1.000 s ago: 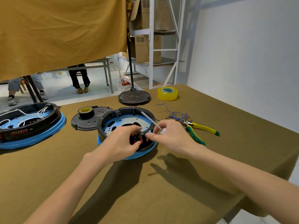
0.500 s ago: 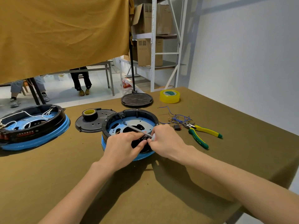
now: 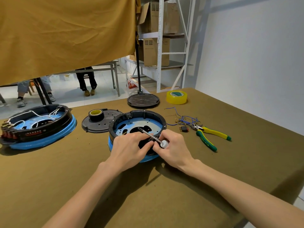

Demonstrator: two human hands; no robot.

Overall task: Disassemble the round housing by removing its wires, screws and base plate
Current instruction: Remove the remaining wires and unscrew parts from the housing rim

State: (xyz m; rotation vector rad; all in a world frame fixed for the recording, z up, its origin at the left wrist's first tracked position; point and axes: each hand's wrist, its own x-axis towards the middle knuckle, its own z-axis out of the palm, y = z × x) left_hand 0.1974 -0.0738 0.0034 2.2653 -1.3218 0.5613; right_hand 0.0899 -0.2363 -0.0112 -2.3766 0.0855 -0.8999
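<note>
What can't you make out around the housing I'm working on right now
Head view only:
- Near inner wall of the round housing: covered by the left hand and right hand.
- What the left fingers pinch: hidden.
- Screwdriver handle: mostly inside the right hand.
- Pliers lettering: too small.

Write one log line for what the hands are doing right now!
left hand: grips near rim of round black-and-blue housing | right hand: holds white-handled screwdriver, tip over blue plate | blue wires: out, on table
</note>
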